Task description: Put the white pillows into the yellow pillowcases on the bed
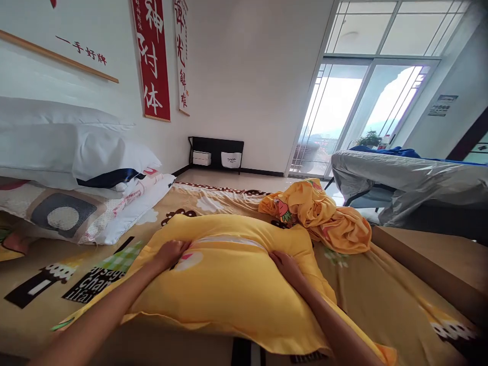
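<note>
A plump yellow pillow in a yellow pillowcase (224, 290) lies on the bed in front of me. Across its upper face runs the case's opening, where a strip of the white inner pillow (232, 240) shows. My left hand (174, 253) is closed on the fabric at the left end of this opening, beside a pale patch with a pink mark. At the right end, my right hand (284, 263) grips the pillowcase fabric, its fingertips partly hidden in the folds. Both forearms reach over the pillow's near side.
White and patterned pillows (76, 152) are stacked on the left. Crumpled orange-yellow bedding (316, 208) lies beyond the pillow to the right, on the brown patterned bedsheet (34, 264). A plastic-covered table (415, 173) stands at right; a black low shelf (215, 147) is by the far wall.
</note>
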The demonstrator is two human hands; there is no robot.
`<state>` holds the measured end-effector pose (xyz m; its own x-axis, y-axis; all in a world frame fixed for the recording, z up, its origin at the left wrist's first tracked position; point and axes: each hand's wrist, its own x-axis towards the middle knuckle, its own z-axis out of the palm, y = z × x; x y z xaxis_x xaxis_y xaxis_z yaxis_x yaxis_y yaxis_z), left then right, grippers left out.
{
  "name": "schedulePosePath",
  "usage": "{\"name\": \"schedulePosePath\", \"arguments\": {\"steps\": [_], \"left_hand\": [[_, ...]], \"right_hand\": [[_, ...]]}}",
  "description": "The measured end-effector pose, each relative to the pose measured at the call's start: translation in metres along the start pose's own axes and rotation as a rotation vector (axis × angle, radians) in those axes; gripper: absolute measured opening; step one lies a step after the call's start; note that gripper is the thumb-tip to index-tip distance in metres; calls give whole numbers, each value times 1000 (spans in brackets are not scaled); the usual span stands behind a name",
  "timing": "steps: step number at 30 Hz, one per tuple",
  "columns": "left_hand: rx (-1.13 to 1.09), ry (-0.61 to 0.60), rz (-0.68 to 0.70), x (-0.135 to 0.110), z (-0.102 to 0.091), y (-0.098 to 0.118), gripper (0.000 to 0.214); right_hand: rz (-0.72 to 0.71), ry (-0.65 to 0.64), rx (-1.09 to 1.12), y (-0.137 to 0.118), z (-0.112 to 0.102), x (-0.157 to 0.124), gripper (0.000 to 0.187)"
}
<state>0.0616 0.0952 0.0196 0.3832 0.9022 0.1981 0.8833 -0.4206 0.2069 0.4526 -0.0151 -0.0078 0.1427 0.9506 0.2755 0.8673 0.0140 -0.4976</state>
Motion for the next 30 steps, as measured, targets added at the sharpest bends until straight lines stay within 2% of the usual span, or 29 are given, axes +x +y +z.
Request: {"name": "schedulePosePath", "arguments": {"steps": [2, 4, 10, 30], "left_hand": [[31, -35, 0, -5, 24, -5, 54], [38, -11, -11, -5, 31, -7, 61], [56, -9, -15, -3, 23, -6, 63], [41, 18, -10, -8, 22, -3, 63]], "right_hand": [[10, -29, 32, 12, 15, -4, 41], [22, -41, 64, 19, 17, -5, 46], [46, -42, 139, 19, 9, -5, 50], [52, 14, 223, 18, 7, -15, 47]]}}
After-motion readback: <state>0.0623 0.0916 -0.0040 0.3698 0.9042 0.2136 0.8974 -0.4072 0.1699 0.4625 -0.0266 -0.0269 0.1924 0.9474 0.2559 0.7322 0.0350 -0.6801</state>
